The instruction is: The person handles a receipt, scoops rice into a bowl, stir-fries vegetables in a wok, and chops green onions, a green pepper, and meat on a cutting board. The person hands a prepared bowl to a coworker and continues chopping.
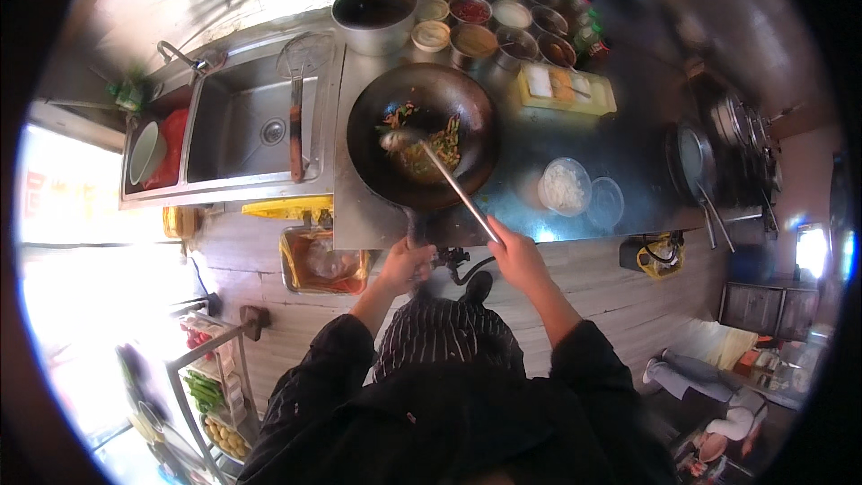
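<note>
A dark wok point(368, 99) stands on the steel counter with chopped food point(444, 145) in it, bits of green and orange among the pieces. My left hand point(409, 265) is wrapped round the wok's handle at the counter's front edge. In my right hand point(514, 250) is the shaft of a metal ladle point(440, 166), slanting down to the left. The ladle's bowl rests in the wok among the food, and I cannot tell what it contains. To the right of the wok sits a clear round tub of white rice point(565, 187), with a clear lid point(605, 203) beside it.
Left of the wok is a steel sink point(235, 117) with a wire strainer point(296, 117) across it. A big pot point(375, 18) and several seasoning bowls point(473, 41) line the back. A yellow seasoning box point(566, 90) stands right. Pans point(691, 157) sit at the far right; another person point(736, 413) is lower right.
</note>
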A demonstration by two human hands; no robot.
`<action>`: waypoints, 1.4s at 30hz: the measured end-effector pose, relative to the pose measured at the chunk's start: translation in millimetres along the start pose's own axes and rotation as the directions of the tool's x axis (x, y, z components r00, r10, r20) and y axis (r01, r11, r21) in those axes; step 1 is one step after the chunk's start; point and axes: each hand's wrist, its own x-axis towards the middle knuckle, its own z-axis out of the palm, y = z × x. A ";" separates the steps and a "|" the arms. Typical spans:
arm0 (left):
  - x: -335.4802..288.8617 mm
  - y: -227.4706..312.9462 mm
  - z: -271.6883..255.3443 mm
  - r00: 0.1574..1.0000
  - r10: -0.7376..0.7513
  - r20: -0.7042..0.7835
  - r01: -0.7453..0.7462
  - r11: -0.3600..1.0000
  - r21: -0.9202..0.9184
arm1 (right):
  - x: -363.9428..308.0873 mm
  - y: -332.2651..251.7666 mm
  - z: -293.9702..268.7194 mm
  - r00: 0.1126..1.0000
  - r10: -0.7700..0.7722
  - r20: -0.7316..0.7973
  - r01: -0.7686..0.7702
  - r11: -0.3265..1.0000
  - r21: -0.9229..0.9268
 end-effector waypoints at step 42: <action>196.9 -74.5 253.4 0.960 0.124 -0.249 0.028 0.848 0.530 | -48.7 28.2 -117.9 0.762 0.093 0.641 -0.630 -0.126 0.767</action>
